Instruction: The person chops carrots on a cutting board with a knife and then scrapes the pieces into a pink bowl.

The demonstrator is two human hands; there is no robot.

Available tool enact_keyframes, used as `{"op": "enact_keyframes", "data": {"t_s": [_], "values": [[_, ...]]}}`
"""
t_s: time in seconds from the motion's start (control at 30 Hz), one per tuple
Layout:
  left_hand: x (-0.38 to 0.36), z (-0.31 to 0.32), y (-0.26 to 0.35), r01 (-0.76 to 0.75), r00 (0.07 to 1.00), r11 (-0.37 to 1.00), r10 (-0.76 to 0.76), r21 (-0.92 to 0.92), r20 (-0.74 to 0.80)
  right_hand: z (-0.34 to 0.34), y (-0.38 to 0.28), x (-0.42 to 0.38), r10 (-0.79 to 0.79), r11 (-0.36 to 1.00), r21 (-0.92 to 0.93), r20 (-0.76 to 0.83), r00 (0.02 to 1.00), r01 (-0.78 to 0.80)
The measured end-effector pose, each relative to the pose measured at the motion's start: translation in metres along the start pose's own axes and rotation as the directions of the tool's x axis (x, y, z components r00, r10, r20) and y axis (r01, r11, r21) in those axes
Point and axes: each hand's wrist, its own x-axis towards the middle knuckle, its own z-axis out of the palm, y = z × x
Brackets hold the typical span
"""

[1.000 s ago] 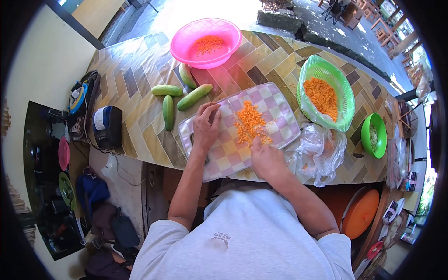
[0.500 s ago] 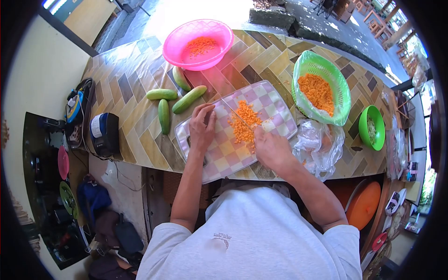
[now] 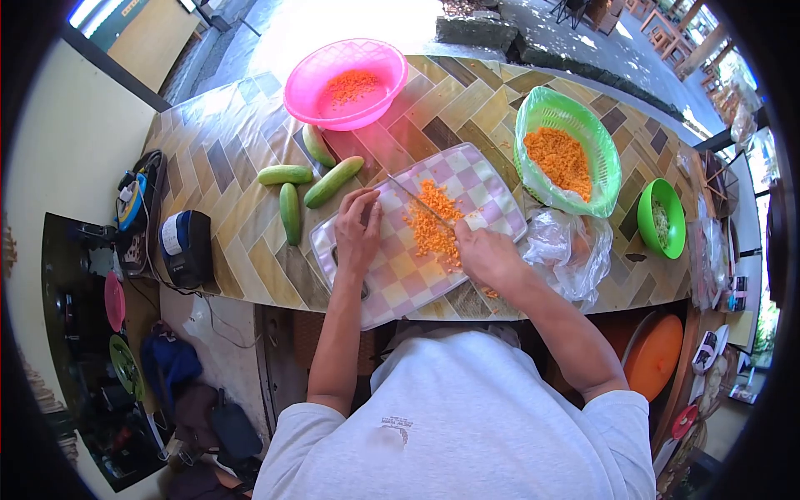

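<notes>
Right hand (image 3: 487, 257) closes its grip on a knife (image 3: 406, 188) amid chopped orange bits (image 3: 433, 239), near the worktop (image 3: 242, 212)'s front edge.
Left hand (image 3: 357, 240), half-open, appears empty over the cutting board (image 3: 392, 287).

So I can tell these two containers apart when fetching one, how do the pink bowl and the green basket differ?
The pink bowl has only a thin scatter of orange bits; the green basket has a deep heap. The basket is lined with clear plastic, while no liner shows in the bowl. Both hold finely chopped orange pieces.
</notes>
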Motion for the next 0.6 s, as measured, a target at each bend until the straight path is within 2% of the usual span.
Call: {"op": "enact_keyframes", "data": {"t_s": [0.07,0.17,0.27,0.37,0.47,0.6], "values": [[0.003,0.001,0.0,0.004,1.0,1.0,-0.004,-0.009,-0.003,0.009,0.006,0.006,-0.029,1.0,-0.001,-0.042,0.999,0.029],[-0.001,-0.001,-0.002,0.039,0.999,0.999,-0.039,-0.025,0.011,-0.012,-0.001,0.0,-0.002,1.0,-0.012,0.041,0.999,0.002],[0.001,0.002,-0.001,0.025,1.0,0.999,-0.024,-0.032,0.008,0.015,0.01,0.011,-0.044,0.999,-0.02,-0.085,0.995,0.042],[-0.003,-0.001,0.0,0.034,0.999,0.999,-0.034,-0.026,0.008,-0.011,0.007,0.007,0.003,1.0,-0.027,0.049,0.999,-0.002],[-0.001,0.002,-0.001,0.024,1.0,1.0,-0.023,-0.02,0.01,0.002,0.012,0.017,-0.002,1.0,-0.014,0.005,1.0,0.002],[0.002,0.001,0.0,0.026,1.0,1.0,-0.026,-0.001,-0.003,-0.007,0.012,0.013,-0.005,1.0,-0.014,0.031,0.999,0.006]]}}
